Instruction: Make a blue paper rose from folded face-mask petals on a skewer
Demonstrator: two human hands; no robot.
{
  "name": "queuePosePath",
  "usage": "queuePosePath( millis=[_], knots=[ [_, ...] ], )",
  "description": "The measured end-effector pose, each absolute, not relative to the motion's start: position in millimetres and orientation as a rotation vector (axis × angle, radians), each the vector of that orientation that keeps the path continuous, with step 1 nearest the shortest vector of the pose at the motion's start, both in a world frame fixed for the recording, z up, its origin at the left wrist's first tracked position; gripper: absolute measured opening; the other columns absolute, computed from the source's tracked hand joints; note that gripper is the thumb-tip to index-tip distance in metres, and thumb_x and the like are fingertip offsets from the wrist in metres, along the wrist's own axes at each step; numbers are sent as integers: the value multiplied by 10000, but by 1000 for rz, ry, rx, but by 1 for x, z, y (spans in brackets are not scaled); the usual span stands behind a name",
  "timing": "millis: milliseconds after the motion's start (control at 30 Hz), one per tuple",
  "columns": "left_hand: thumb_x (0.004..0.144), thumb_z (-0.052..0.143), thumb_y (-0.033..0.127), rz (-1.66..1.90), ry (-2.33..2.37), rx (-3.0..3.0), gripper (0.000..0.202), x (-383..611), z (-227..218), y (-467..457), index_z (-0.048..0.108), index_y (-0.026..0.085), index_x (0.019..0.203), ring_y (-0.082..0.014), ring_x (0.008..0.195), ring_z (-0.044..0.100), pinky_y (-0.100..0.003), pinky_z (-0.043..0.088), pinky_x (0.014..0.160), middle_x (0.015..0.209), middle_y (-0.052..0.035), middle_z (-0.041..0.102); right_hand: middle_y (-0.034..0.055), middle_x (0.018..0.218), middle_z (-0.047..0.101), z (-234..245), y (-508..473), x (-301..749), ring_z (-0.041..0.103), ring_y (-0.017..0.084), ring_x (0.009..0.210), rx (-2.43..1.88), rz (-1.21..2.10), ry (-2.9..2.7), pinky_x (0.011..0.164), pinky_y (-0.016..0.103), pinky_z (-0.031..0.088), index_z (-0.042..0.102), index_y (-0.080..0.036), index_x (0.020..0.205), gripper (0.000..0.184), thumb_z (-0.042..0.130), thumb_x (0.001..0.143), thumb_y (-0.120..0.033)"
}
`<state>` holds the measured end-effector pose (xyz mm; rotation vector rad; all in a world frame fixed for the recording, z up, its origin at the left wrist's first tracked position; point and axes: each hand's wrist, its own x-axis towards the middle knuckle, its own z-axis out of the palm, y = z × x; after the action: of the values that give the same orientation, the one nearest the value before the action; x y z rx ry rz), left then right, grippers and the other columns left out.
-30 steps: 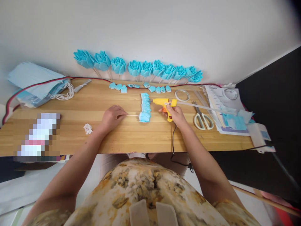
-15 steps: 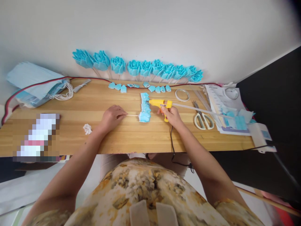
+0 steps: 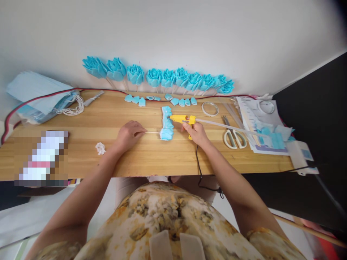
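Observation:
Between the fingers of my left hand (image 3: 131,134) is a thin wooden stick (image 3: 153,132), pointing right. Its far end meets a blue folded bundle (image 3: 166,134) at the bottom of a pleated blue strip (image 3: 167,118), which lies upright across the table. My right hand (image 3: 197,133) is wrapped round the handle of a yellow hot glue gun (image 3: 181,118). The nozzle points left and is at the strip's right edge; whether it touches I cannot tell. A long clear glue stick (image 3: 230,125) sticks out of the gun's back.
Several blue fabric roses (image 3: 154,77) on sticks lean on the wall, with loose folded petals (image 3: 142,102) before them. Scissors (image 3: 233,137), a tape roll (image 3: 210,108) and papers (image 3: 257,119) lie right. Masks (image 3: 40,90), a blurred phone (image 3: 43,155) and a white scrap (image 3: 100,148) are left.
My right hand has shifted slightly to the left with the glue gun, bringing the nozzle closer over the strip's edge. My left hand and the stick have stayed in place.

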<state>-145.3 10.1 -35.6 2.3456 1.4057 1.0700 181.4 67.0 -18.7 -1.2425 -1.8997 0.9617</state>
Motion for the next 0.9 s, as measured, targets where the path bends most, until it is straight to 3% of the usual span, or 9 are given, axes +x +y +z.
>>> queuePosePath(
  millis=[400, 767, 900],
  knots=[
    [955, 587, 257, 1101, 1387, 2401, 236, -145, -37, 11, 782, 185, 846, -221, 804, 663, -351, 522, 727, 857, -92, 757, 23, 647, 632, -20, 67, 179, 588, 175, 662, -1276, 896, -1946, 677, 299, 434, 671, -192, 662, 537, 514, 906, -644],
    [967, 576, 272, 1098, 1395, 2378, 249, -144, -34, 9, 782, 185, 856, -211, 815, 654, -347, 524, 742, 866, -88, 755, 54, 735, 702, -21, 68, 182, 635, 196, 739, -1311, 874, -1893, 716, 304, 460, 679, -191, 640, 544, 533, 890, -652],
    [969, 574, 276, 1086, 1394, 2374, 253, -144, -34, 9, 781, 188, 852, -210, 812, 654, -349, 523, 748, 866, -86, 755, 41, 658, 660, -21, 68, 182, 614, 189, 678, -1333, 866, -1924, 684, 309, 440, 692, -188, 652, 551, 528, 889, -657]
  ],
)
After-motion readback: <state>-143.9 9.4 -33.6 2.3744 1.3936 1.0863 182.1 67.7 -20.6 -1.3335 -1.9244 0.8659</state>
